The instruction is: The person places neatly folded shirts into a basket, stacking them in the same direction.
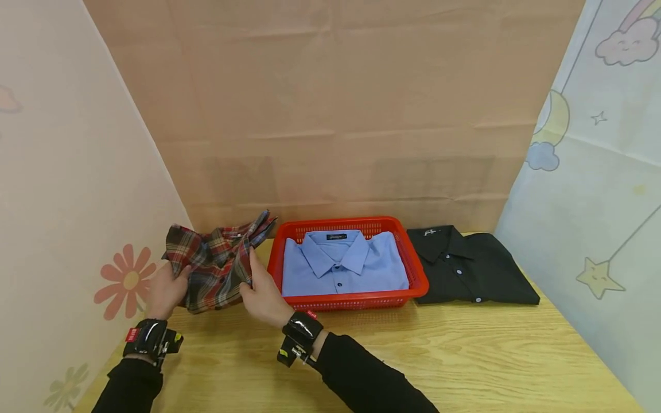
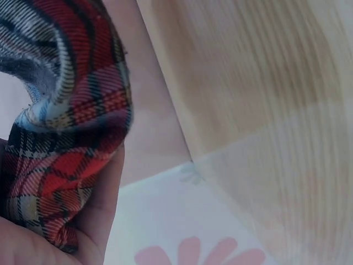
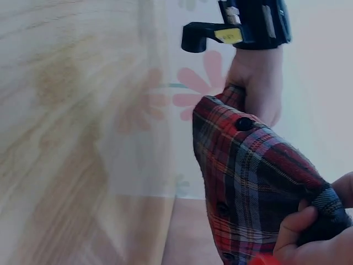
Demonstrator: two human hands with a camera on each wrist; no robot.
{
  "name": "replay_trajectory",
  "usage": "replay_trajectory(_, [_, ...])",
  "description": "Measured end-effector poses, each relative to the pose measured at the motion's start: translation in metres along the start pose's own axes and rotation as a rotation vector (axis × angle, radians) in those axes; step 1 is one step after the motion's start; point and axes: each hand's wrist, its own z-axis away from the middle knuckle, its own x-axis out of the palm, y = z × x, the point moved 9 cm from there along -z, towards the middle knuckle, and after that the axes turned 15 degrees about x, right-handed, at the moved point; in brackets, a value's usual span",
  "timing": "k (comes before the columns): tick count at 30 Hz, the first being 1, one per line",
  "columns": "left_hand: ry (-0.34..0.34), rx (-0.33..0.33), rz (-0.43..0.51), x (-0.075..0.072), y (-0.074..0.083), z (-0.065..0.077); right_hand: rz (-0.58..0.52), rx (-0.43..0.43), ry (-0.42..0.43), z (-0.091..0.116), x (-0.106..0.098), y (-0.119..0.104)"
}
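Grasping plaid shirt (image 1: 214, 271) at both sides with left hand (image 1: 166, 290) and right hand (image 1: 264, 295); better to support evenly, without twisting.

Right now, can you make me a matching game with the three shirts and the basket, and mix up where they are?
1. Plaid shirt
2. Light-blue collared shirt
3. Black collared shirt
4. Red basket

A. Folded, right of the basket
B. Held by the left hand and right hand
C. On the table, with a shirt inside
D. Inside the basket

Pairs: 1-B, 2-D, 3-A, 4-C
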Motion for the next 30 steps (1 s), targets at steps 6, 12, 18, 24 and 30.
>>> replay_trajectory(6, [0.008,0.051,0.055,0.003,0.018,-0.003,-0.077,-0.029,-0.013,0.001,-0.02,-0.002])
replay_trajectory(12, [0.046,0.091,0.08,-0.001,0.038,-0.006,-0.235,0.012,-0.052,0.002,-0.037,0.006])
replay_trajectory(18, [0.077,0.108,0.105,-0.002,0.055,-0.006,-0.321,0.071,-0.061,0.004,-0.055,0.014])
replay_trajectory(24, [0.094,0.129,0.158,0.0,0.07,-0.005,-0.317,0.068,-0.032,0.007,-0.078,0.016])
replay_trajectory(30, [0.091,0.139,0.266,0.005,0.087,-0.004,-0.321,0.075,-0.02,0.013,-0.096,0.02])
